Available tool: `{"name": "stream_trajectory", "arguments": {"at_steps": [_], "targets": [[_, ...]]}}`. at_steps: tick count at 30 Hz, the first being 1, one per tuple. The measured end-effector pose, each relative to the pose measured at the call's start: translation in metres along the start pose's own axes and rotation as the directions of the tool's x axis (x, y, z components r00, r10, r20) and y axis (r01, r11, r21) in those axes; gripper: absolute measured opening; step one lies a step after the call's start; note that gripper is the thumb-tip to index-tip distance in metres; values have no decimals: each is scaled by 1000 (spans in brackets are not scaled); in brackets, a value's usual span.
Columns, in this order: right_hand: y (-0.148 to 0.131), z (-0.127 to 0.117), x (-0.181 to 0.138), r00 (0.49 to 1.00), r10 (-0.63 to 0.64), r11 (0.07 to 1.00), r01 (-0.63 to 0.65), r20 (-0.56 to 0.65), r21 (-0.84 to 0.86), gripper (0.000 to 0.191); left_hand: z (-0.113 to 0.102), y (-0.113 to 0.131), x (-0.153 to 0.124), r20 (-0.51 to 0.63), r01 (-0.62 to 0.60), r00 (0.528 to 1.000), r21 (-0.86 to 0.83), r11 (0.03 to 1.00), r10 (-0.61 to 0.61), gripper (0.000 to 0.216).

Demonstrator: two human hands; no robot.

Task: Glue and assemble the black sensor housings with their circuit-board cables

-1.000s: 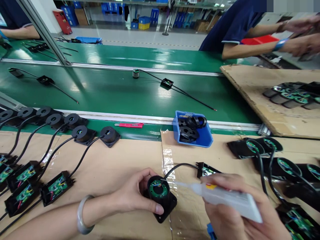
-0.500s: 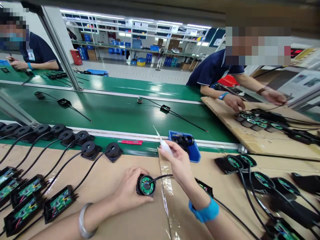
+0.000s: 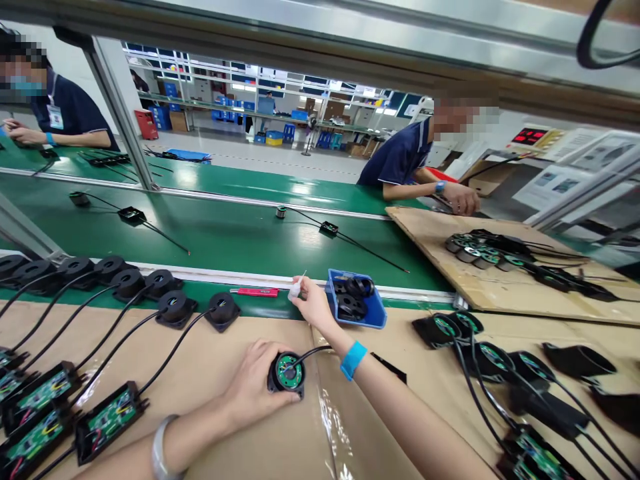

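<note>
My left hand point(image 3: 256, 381) is wrapped round a black round housing point(image 3: 273, 388) standing on the cardboard. Inside the housing lies a green circuit board point(image 3: 291, 379) with wires, and a black cable point(image 3: 315, 351) runs from it under my right arm. My right hand point(image 3: 316, 305) is further forward, at the far edge of the cardboard. Between its fingers is a small white squeeze bottle point(image 3: 294, 292) with a thin nozzle pointing up. Just right of that hand sits a blue bin point(image 3: 376, 311) holding black ring-shaped parts point(image 3: 350, 303).
A red utility knife point(image 3: 255, 292) lies by the rail. Black caps point(image 3: 223, 311) cabled to open circuit boxes point(image 3: 107, 421) fill the left. More housings point(image 3: 493, 360) lie right. Two co-workers point(image 3: 75, 107) sit across the green conveyor point(image 3: 225, 230); a metal frame bar crosses overhead.
My right hand has moved left and forward with the bottle, away from above the cable. My left hand still holds the housing. The right co-worker's hands have drawn back from the parts.
</note>
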State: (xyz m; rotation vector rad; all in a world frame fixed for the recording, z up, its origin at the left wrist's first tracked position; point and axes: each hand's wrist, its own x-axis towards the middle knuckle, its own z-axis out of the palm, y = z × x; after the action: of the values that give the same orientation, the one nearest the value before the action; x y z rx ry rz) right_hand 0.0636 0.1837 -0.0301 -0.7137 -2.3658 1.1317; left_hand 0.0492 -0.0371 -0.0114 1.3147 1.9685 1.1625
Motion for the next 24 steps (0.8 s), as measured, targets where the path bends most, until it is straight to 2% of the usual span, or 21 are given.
{"name": "stream_trajectory", "arguments": {"at_steps": [3, 5, 8, 10, 12, 15, 18, 20, 22, 24], "targets": [[-8, -29, -11, 998, -36, 994, 31, -45, -102, 38, 0, -2, -1, -13, -15, 1000, 12, 1000, 15, 49], [-11, -61, -16, 996, -41, 976, 22, -84, -216, 33, -1, -3, -1, -12, -37, 999, 14, 999, 37, 45], [-8, -112, -16, 984, 18, 901, -93, -177, -423, 17, -3, -4, -1, 11, -64, 998, -6, 998, 64, 53], [0, -134, -13, 969, 87, 822, -201, -232, -532, 13, -4, -4, -1, 16, -70, 997, -37, 997, 71, 64], [10, -142, -10, 955, 139, 748, -274, -262, -604, 15, -5, -2, -1, 15, -75, 997, -77, 994, 76, 66], [21, -139, -8, 948, 138, 680, -300, -285, -669, 19, -8, 1, -2, -1, -94, 996, -129, 987, 95, 57], [21, -138, -13, 948, 37, 667, -258, -315, -699, 18, -13, 6, -1, -52, -91, 995, -145, 985, 84, 41], [15, -141, -23, 935, -95, 682, -188, -340, -707, 21, -19, 9, 1, -109, -86, 991, -126, 988, 72, 32], [2, -143, -39, 901, -272, 703, -53, -337, -709, 28, -27, 13, 4, -170, -95, 982, -89, 991, 79, 30], [-17, -139, -61, 851, -457, 699, 164, -259, -696, 32, -37, 18, 6, -188, -120, 976, -57, 991, 108, 33]]}}
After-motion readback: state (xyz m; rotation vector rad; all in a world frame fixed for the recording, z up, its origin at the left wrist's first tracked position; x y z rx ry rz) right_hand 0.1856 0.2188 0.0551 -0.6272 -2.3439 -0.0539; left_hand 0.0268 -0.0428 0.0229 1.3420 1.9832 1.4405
